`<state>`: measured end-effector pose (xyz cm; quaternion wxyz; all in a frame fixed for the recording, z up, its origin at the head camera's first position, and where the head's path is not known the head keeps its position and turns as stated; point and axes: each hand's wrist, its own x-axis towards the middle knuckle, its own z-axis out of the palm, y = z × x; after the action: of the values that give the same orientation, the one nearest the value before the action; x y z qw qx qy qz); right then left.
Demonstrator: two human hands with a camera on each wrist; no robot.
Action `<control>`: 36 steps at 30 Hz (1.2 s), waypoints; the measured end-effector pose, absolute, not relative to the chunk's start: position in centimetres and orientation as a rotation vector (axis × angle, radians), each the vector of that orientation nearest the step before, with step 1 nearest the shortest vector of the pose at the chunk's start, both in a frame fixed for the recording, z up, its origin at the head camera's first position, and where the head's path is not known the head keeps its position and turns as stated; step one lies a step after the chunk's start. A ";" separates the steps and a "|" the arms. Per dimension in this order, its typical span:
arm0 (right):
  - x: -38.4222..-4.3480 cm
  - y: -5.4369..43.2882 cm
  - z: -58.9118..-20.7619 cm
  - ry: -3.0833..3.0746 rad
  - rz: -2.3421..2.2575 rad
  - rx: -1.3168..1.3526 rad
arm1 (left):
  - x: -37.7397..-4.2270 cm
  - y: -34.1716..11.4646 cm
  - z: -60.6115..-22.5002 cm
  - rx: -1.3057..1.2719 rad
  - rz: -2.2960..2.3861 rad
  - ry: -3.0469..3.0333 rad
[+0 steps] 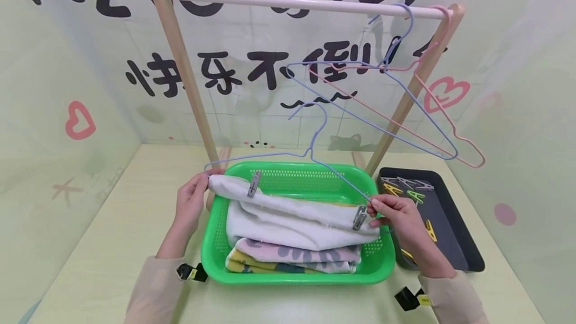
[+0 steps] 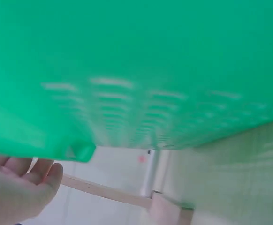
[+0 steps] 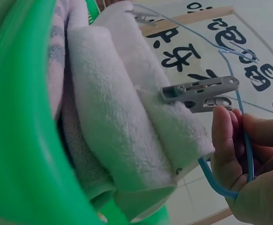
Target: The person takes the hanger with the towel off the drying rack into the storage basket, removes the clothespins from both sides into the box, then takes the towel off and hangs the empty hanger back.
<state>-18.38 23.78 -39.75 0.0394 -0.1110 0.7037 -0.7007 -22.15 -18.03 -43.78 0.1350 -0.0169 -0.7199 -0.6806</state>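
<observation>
A white towel (image 1: 288,224) hangs from a blue wire hanger (image 1: 335,171), fixed by two grey clothespins (image 1: 254,184), one towards each end. My right hand (image 1: 398,214) grips the hanger's right corner between thumb and fingers; the right wrist view shows the blue wire (image 3: 247,154) in that grip, beside a grey clothespin (image 3: 200,93) that bites the towel (image 3: 113,108). At the other end, my left hand (image 1: 191,196) pinches the hanger's left corner with the towel's edge. Beneath lies the green basket (image 1: 297,278), holding folded patterned towels (image 1: 297,254).
A wooden rack with a white rail (image 1: 297,1) stands behind the basket. On its right side hang a blue hanger (image 1: 351,106) and a pink hanger (image 1: 443,106). A dark tray (image 1: 450,224) with several clothespins (image 1: 414,195) sits right of the basket.
</observation>
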 end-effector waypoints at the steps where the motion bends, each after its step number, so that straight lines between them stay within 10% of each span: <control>1: -18.4 23.8 -39.9 2.154 -2.140 -0.334 | -21.9 -18.0 -43.6 -0.038 -1.975 -2.055; 25: -19.1 23.4 -40.5 2.509 -1.629 -0.147 | -16.1 -19.7 -42.5 0.228 -2.274 -2.172; 36: -19.0 23.0 -41.2 3.102 -1.497 -0.479 | -14.8 -19.8 -43.6 0.068 -2.459 -2.032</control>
<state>-19.05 22.97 -41.21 -0.1671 -0.1359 0.8795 -0.4244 -14.76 -19.82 -43.64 -0.0245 0.0213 -0.6366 -0.7705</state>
